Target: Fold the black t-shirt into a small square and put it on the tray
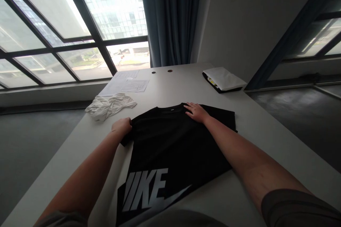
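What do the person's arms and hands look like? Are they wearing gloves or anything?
No gloves: the left hand and right hand are bare, and no watch shows. The left sleeve and right sleeve look short and dark grey. Any rings are too small to tell.

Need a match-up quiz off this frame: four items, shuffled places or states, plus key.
1. left hand
2. right hand
3. white cloth
4. curtain

A. blue, hanging beside the window
B. flat on the black T-shirt, near its collar
C. crumpled on the table
D. closed on a sleeve

Pairs: 1-D, 2-B, 3-C, 4-A
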Tool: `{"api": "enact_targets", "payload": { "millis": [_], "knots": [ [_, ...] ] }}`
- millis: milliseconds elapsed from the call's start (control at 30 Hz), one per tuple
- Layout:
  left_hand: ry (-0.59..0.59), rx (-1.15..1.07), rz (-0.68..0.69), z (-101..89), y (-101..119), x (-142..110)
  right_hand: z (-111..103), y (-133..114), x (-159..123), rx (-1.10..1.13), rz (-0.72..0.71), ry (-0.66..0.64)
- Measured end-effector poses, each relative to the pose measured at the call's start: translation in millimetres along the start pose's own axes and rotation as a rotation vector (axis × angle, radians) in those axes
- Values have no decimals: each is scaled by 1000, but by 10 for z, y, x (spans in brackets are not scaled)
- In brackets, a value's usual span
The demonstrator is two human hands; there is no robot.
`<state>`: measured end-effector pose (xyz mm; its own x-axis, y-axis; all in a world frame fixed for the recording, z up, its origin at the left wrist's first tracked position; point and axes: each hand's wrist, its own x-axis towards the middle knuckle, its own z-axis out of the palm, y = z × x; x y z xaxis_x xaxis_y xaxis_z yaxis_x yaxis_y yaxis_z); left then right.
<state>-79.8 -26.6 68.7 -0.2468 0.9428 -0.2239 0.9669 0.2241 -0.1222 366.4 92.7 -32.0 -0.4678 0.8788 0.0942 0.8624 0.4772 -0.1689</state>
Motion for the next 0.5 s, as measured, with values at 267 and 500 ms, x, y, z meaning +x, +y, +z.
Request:
{"api": "enact_targets", "payload": {
  "millis": [267, 500],
  "knots": [
    [342, 44, 72, 84, 69, 25, -6, -2, -18, -15, -7, 2],
    [146, -142, 191, 582, 530, 96, 28, 37, 77, -49, 53, -82]
  ]
}}
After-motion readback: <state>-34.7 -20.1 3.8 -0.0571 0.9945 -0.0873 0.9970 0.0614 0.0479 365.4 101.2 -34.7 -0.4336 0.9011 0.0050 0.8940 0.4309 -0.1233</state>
